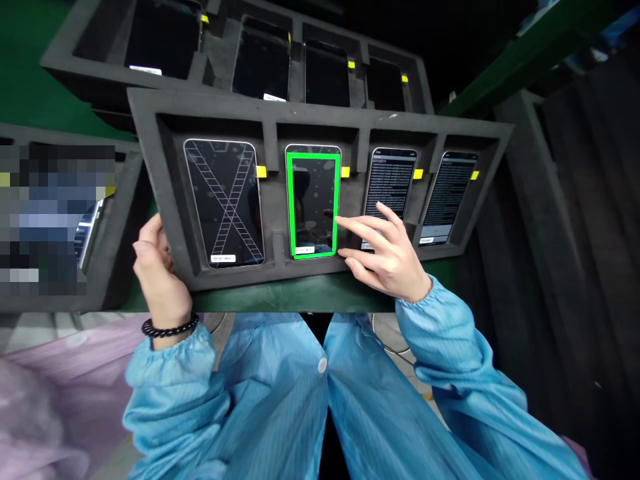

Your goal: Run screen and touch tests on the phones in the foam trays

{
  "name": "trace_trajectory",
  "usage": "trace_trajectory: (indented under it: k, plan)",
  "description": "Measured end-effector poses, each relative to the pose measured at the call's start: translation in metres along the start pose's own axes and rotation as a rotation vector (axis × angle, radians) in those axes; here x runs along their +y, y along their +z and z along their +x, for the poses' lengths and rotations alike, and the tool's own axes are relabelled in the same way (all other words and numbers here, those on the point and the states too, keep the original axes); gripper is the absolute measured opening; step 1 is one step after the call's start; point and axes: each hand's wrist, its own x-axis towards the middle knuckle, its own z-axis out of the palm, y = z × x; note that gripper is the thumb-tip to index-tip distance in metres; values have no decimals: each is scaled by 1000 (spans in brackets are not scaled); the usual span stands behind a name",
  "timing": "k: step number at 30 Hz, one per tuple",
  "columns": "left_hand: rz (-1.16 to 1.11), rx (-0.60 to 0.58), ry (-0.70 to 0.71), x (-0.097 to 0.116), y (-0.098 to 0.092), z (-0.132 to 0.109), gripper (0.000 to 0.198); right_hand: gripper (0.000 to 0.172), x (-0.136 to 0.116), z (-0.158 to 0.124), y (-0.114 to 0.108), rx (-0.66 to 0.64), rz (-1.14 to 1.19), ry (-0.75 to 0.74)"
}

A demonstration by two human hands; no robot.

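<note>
A black foam tray (273, 267) holds several phones in separate compartments. My left hand (159, 270) grips the tray's left edge, its fingers partly hidden behind the foam. My right hand (387, 253) has its fingers apart, with the index fingertip at the right edge of the second phone (314, 200), whose screen shows a thick green border. The leftmost phone (227, 203) displays a crossed ladder pattern. Lines of text fill the third phone (391, 180), partly covered by my right hand, and the rightmost phone (447, 197). Yellow tabs sit beside the phones.
Behind stands another foam tray (220, 33) with several dark-screened phones. A further tray (123, 220) lies at the left, partly blurred out. Dark foam pieces (575, 200) are stacked at the right, under a green bar (505, 57). A purple sleeve (75, 360) shows at lower left.
</note>
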Motion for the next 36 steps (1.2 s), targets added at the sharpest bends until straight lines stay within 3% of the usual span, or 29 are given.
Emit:
trace_trajectory:
  k: [7,13,20,27,29,34,36]
  plan:
    - [2,-10,8,2,0,-1,64,23,-21,16,18,-23,85,-121]
    - [-22,-23,4,1,-1,0,60,24,-30,25,37,-116,91,-110]
    - [-3,-23,-1,1,-1,0,61,24,-23,21,31,-22,147,-117]
    - [-6,2,-25,3,1,-2,60,26,-22,18,28,-7,108,-117]
    - [-6,-1,-24,3,1,-2,60,28,-18,20,24,19,78,-62]
    - [2,5,-36,3,0,-2,64,35,9,36,12,148,-81,290]
    - [3,9,-51,3,0,-2,65,37,22,45,10,171,-126,352]
